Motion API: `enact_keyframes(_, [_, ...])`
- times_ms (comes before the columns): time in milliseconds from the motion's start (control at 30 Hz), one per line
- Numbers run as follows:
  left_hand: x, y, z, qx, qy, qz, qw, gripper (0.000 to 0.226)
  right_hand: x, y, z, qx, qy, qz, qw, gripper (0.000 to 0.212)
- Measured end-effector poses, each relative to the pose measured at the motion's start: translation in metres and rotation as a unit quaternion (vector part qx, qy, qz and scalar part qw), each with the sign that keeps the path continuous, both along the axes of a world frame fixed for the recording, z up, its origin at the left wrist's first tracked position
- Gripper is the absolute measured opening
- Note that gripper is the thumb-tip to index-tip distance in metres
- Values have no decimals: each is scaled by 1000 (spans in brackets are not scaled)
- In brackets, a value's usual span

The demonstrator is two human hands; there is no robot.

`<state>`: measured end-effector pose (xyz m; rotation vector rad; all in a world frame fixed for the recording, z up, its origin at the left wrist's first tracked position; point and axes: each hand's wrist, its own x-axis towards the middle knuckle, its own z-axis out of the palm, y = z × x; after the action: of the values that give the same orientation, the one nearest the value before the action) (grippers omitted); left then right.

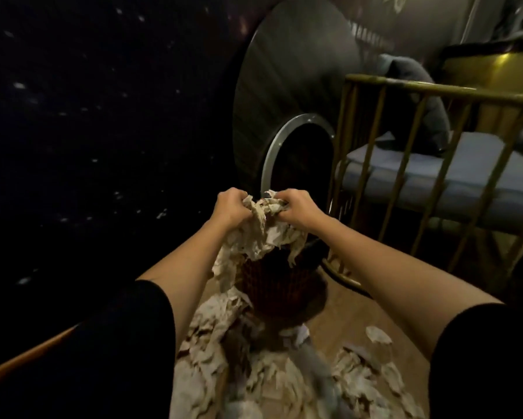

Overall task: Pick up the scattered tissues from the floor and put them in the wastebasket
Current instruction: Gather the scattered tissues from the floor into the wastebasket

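Both hands up over the wastebasket [276,285], gripping one big wad of tissues [261,231] betw. them. Left hand [231,207] clenched on the wad's left edge, right hand [298,207] clenched on its right edge, fingers curled into the paper. Wad hangs down, its lower fringe draped over the basket's rim, esp. the left side, where a strip trails down the outside wall.

Basket is dark, woven-looking, standing on the wood floor [344,313] just in front of a big round dark surface [299,95] w/ a metal ring. Chair w/ gold slats [405,164] to the right.

Step in hand, as I read it: dropping/stuffing this load in. To do it well:
- Centre the wad over the opening before letting go; right now it sits a bit left, so some would likely spill outside.
- Bring hands together, compact the paper, push down into the basket rather than just release. Tissue is light and fluffy and won't drop cleanly.
- Tuck in the strip hanging off the left rim.
- Basket looks light; press straight down so it doesn't tip.

Lots left: loose tissues [284,385] cover the near floor, w/ a few singles near right [378,334]. Task prob. well short of done.
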<state>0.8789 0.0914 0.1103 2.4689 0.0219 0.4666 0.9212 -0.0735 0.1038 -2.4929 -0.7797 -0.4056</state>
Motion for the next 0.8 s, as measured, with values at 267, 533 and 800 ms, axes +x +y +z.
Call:
enact_keyframes(267, [105,-28,40,-4,-141,-9,990,10,105,-19,18,127,-23,-28,991,11])
enact_keyframes(533, [132,-25,-98,133,58,-74,987,31,118,-10,-98,77,93,-85,989,17])
enact_keyframes(800, [109,-22,-134,165,-34,-42,985,25,95,-2,-121,45,63,-151,986,15])
